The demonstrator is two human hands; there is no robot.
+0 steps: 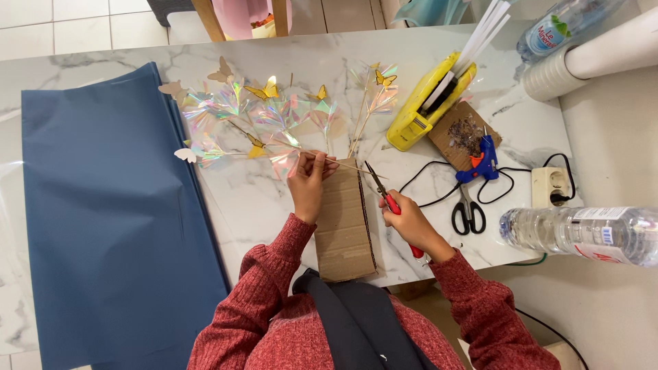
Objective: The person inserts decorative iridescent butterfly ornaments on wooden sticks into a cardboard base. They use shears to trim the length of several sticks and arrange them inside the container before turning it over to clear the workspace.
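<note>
Marble-patterned bench (pixel 274 199) seen from the head view, carrying a brown cardboard strip (pixel 343 226) at the near middle. Left hand (pixel 308 181) pinching a thin wooden stick (pixel 346 164) just above the far end of the cardboard, grip closed narrow on it. Right hand (pixel 409 220) wrapped around red-handled cutters (pixel 385 195), blades parted and pointing at the stick. Just beyond, a fan of sticks with gold butterflies and iridescent foil (pixel 274 113). Blue sheet (pixel 103 219) covering the left side. To the right, black scissors (pixel 469 214), a blue glue gun (pixel 483 161) on a cardboard scrap, a yellow dispenser (pixel 425 103), and a clear water bottle (pixel 582 233) lying near the edge.
</note>
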